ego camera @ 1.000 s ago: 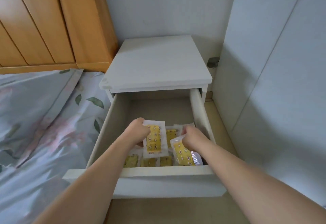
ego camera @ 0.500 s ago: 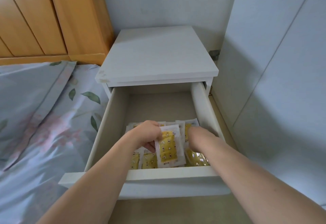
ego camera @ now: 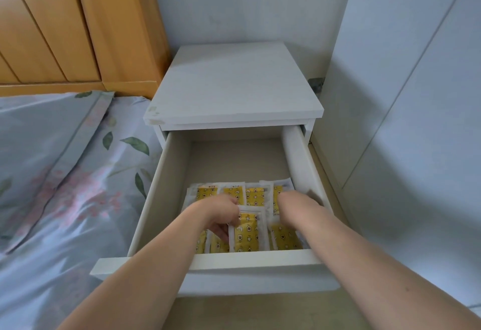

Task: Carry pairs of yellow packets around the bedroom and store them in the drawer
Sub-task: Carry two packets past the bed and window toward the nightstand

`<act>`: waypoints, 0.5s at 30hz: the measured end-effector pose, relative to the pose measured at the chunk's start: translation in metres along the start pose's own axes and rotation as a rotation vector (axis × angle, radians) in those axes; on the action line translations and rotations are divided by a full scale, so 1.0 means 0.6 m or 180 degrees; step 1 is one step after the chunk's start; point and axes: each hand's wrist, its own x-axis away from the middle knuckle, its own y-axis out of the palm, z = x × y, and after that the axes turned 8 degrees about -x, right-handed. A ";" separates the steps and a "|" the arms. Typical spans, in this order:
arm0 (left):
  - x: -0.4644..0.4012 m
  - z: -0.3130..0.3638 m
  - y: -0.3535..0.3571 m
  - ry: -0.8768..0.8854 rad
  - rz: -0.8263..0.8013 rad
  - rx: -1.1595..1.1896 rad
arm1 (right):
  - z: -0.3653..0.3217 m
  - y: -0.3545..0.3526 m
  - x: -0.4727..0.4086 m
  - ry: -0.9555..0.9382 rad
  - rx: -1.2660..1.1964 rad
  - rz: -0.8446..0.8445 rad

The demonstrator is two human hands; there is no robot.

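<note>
Left hand (ego camera: 220,214) pinches a yellow packet (ego camera: 247,233) inside the open drawer (ego camera: 156,199); right hand (ego camera: 294,207) down among packets, grip hidden so can't tell.

A white nightstand (ego camera: 231,82) is standing between a bed with floral blue-grey bedding (ego camera: 52,173), lying below a wooden headboard (ego camera: 65,22), and a white wardrobe panel (ego camera: 416,121), against a pale wall (ego camera: 247,4).
</note>
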 end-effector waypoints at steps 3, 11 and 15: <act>-0.001 0.002 0.004 0.0027 0.0014 0.0033 | 0.000 -0.004 0.003 -0.0099 0.0018 0.0187; -0.006 0.000 0.016 0.0174 0.0160 -0.0538 | 0.005 0.002 -0.008 -0.0190 -0.0109 0.0404; -0.007 -0.002 0.019 0.0241 0.0173 -0.0900 | 0.008 0.005 -0.013 -0.0233 -0.0177 0.0454</act>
